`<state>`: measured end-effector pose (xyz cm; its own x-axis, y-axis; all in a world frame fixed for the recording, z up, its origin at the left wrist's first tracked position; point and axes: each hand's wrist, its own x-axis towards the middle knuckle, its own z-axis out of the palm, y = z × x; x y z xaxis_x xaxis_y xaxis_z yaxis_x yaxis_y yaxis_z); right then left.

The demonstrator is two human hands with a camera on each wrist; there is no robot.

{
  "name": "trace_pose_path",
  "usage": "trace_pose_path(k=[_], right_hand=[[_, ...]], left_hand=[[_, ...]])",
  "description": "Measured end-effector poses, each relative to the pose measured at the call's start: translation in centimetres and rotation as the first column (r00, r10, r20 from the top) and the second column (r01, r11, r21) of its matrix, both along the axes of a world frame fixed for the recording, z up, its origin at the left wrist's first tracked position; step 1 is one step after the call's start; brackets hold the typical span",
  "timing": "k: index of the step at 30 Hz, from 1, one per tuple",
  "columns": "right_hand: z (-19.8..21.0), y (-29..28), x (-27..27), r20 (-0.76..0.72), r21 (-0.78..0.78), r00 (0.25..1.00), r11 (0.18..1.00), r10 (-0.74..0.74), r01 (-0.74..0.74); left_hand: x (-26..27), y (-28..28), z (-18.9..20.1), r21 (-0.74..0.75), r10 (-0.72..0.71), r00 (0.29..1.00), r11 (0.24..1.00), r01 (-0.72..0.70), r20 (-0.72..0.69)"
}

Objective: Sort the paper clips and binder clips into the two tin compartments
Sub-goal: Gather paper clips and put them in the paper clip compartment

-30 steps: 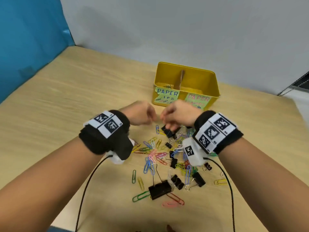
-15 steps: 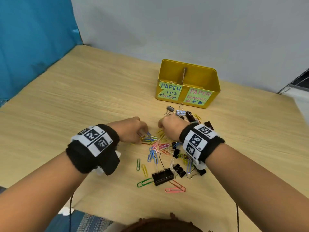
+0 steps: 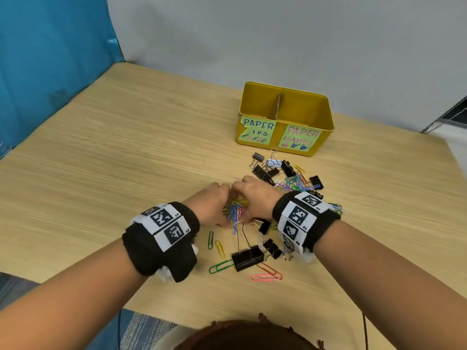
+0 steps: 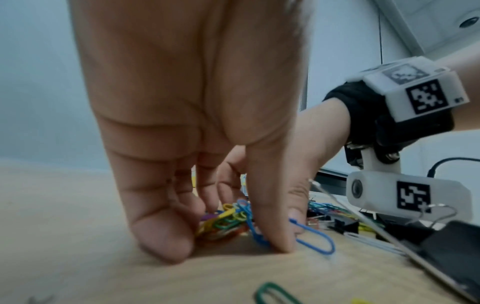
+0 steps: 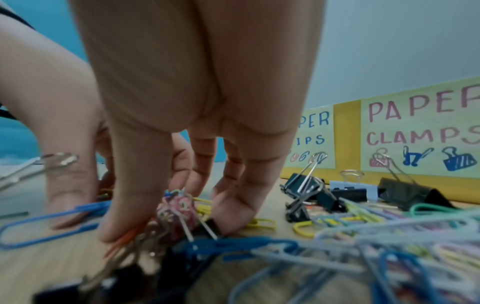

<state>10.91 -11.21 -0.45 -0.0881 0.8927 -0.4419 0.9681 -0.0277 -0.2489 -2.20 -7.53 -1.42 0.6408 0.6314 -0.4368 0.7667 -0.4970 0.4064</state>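
A yellow tin [image 3: 285,89] stands at the back with a divider; its left label reads paper clips, its right label paper clamps [image 5: 346,139]. Coloured paper clips and black binder clips lie scattered in front of it. My left hand [image 3: 222,210] is down on the table, its fingers and thumb curled round a bunch of coloured paper clips [image 4: 226,222], the thumb on a blue clip [image 4: 314,236]. My right hand [image 3: 245,210] meets it from the right. Its thumb and fingers [image 5: 176,222] curl round a small pink patterned binder clip [image 5: 179,207] amid other clips.
A large black binder clip [image 3: 247,257] with raised handles lies just behind my hands, beside green [image 3: 219,267] and pink [image 3: 265,277] paper clips. More binder clips [image 3: 267,170] and a heap of paper clips [image 3: 295,183] lie near the tin. The table's front edge is close.
Both hands have dropped from in front of the tin onto the pile and closed in on each other. The clips between them are now bunched together.
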Motion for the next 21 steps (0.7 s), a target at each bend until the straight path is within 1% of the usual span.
trace_pose_path(k=[4, 6, 9, 11, 12, 14, 16, 18, 19, 21], right_hand=[[-0.1, 0.6, 0.2, -0.011, 0.065, 1.000, 0.998, 0.009, -0.008], [-0.2, 0.8, 0.3, -0.024, 0.104, 1.000, 0.994, -0.007, 0.010], [-0.3, 1.1, 0.9, -0.061, 0.116, 0.996, 0.991, -0.067, 0.074], [-0.3, 1.3, 1.4, -0.125, 0.074, 0.981, 0.984, -0.150, 0.160], [-0.3, 1.4, 1.8, -0.201, 0.026, 0.955, 0.973, -0.219, 0.229], [-0.4, 1.6, 2.8, -0.340, -0.076, 0.870, 0.933, -0.357, 0.353], [-0.4, 1.7, 3.9, -0.416, -0.108, 0.806, 0.903, -0.421, 0.416], [0.2, 1.8, 4.7, -0.507, -0.131, 0.729, 0.877, -0.460, 0.463], [0.8, 1.9, 5.0, -0.571, -0.145, 0.667, 0.859, -0.478, 0.491], [2.3, 2.5, 5.7, -0.705, -0.168, 0.513, 0.818, -0.490, 0.550]], left_hand=[[0.6, 0.7, -0.1, 0.044, 0.004, 1.000, 0.999, -0.005, 0.018], [0.9, 1.0, -0.2, 0.050, 0.019, 1.000, 0.999, -0.019, 0.016], [1.2, 1.4, -0.2, 0.052, 0.027, 1.000, 0.998, -0.028, 0.010], [1.2, 1.8, -0.2, 0.052, 0.033, 0.999, 0.998, -0.035, 0.029], [1.2, 2.0, -0.2, 0.047, 0.043, 0.998, 0.998, -0.045, 0.034], [1.1, 2.6, -0.1, 0.028, 0.064, 0.997, 0.997, -0.066, 0.045], [1.0, 3.4, 0.1, -0.039, 0.105, 0.992, 0.994, -0.103, 0.063], [1.1, 4.5, 0.5, -0.156, 0.191, 0.975, 0.973, -0.172, 0.115], [1.1, 5.1, 0.8, -0.199, 0.232, 0.963, 0.959, -0.202, 0.140], [1.6, 6.7, 1.6, -0.235, 0.284, 0.933, 0.944, -0.232, 0.220]])
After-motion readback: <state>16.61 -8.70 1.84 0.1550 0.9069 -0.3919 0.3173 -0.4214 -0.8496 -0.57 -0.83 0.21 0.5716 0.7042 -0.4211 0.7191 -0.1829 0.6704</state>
